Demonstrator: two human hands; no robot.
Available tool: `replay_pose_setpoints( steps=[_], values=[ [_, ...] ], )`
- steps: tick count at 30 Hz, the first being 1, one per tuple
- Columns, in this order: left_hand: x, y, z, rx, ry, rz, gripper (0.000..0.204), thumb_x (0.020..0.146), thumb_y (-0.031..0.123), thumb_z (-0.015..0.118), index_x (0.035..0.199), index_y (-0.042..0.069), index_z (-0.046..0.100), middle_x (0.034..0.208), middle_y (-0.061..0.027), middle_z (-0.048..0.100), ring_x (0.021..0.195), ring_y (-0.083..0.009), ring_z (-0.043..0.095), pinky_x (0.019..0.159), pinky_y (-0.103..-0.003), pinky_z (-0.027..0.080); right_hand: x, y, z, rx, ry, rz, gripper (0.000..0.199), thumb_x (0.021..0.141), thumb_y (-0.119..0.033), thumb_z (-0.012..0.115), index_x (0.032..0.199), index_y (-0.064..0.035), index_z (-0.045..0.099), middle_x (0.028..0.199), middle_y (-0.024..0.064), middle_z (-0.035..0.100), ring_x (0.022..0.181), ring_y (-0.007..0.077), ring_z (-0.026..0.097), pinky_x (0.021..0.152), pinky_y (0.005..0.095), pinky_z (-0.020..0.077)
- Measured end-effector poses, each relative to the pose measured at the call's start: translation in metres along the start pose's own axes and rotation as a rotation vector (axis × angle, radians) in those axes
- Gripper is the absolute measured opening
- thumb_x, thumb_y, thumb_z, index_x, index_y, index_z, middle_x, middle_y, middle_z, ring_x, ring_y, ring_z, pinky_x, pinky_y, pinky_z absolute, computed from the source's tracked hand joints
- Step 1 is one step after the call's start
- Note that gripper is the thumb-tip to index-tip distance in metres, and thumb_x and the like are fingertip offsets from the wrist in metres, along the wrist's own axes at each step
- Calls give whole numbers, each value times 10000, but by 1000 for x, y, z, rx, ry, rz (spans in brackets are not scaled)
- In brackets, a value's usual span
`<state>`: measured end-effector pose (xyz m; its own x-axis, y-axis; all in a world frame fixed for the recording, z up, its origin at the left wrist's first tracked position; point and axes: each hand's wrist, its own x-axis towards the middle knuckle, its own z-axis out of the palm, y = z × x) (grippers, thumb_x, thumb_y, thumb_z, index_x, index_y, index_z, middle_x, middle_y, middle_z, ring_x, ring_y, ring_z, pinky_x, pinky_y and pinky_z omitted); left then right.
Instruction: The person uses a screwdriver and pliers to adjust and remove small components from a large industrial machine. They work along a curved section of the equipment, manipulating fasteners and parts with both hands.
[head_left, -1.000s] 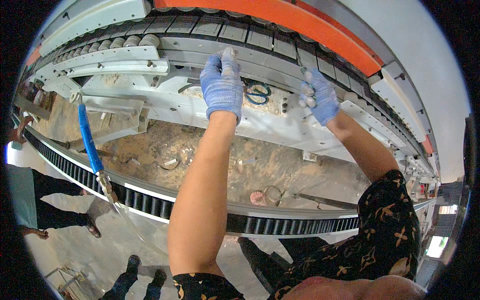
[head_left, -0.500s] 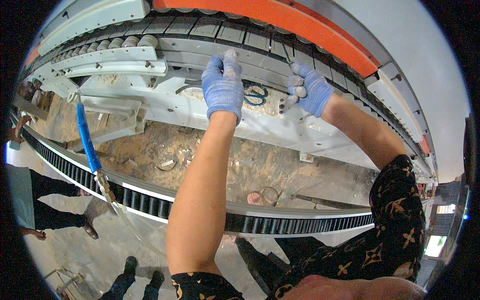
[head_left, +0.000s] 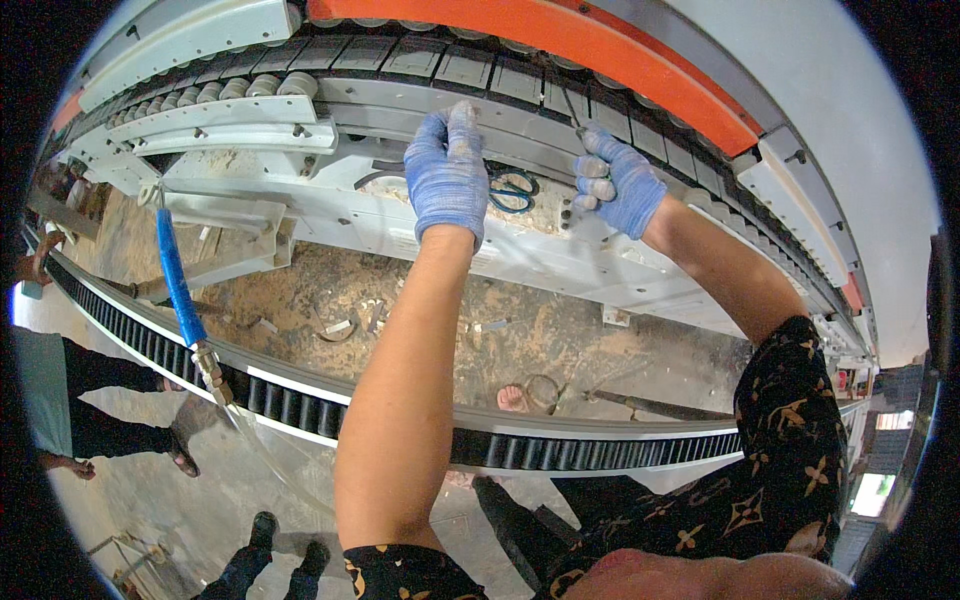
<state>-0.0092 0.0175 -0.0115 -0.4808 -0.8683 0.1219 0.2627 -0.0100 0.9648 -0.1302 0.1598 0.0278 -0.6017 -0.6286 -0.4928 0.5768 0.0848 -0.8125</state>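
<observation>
Both my hands wear blue gloves and reach onto a grey machine frame point(head_left: 300, 215). My left hand point(head_left: 447, 172) lies flat on the grey rail below a row of dark track pads point(head_left: 440, 62), fingers together, holding nothing. Scissors with teal handles point(head_left: 516, 190) lie on the dusty ledge between the hands, just right of my left hand. My right hand point(head_left: 620, 190) is curled against the rail's edge, its fingers pinched on a thin dark strip point(head_left: 568, 108) that runs up toward the pads.
A blue air hose point(head_left: 176, 280) with a brass fitting hangs at left. Sawdust and scraps cover the machine's inside point(head_left: 400, 300). A black ribbed track point(head_left: 300, 405) curves along the near side, an orange rail point(head_left: 600, 62) along the far side. Other people's legs point(head_left: 90, 400) stand lower left.
My right hand has moved left and slightly up along the rail, closer to the scissors, taking the thin strip with it. My left hand has stayed in place.
</observation>
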Motion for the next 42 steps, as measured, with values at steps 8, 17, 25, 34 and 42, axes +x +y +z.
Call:
replay_pose_setpoints(
  steps=[8, 17, 25, 34, 42],
  values=[
    [1, 1, 0, -46, 34, -13, 321, 893, 288, 544, 809, -19, 590, 657, -38, 534, 594, -95, 426, 563, -265, 399, 4, 1, -9, -173, 10, -104, 135, 926, -233, 449, 1060, -219, 458, 525, -50, 386, 377, 87, 333, 407, 285, 331],
    [-2, 11, -4, -39, 23, -10, 306, 902, 285, 530, 828, -5, 592, 665, -34, 534, 603, -91, 448, 573, -264, 409, 9, 7, -25, 152, -238, -51, 129, 934, -272, 443, 826, -201, 450, 494, -65, 374, 349, 81, 327, 432, 275, 322],
    [-2, 9, -4, -47, 19, -29, 317, 898, 295, 532, 846, -11, 597, 651, -31, 531, 593, -102, 435, 563, -267, 401, 18, 28, -5, 438, -244, -48, 211, 925, -307, 438, 753, -186, 433, 474, -46, 363, 350, 105, 297, 450, 300, 290],
    [8, 6, -10, -109, 82, -49, 295, 894, 290, 535, 845, 4, 585, 683, -17, 530, 623, -98, 434, 588, -251, 387, -9, 46, 2, 15, -487, 196, 221, 901, -268, 494, 1100, -171, 499, 532, -45, 367, 385, 74, 295, 397, 241, 264],
    [7, 9, -12, -239, 213, -10, 361, 905, 363, 501, 857, 16, 588, 689, -17, 515, 617, -100, 428, 590, -251, 383, -28, 42, -42, -229, -286, -183, 426, 895, -275, 486, 1293, -142, 413, 565, -39, 329, 436, 75, 338, 438, 229, 362]
  ],
)
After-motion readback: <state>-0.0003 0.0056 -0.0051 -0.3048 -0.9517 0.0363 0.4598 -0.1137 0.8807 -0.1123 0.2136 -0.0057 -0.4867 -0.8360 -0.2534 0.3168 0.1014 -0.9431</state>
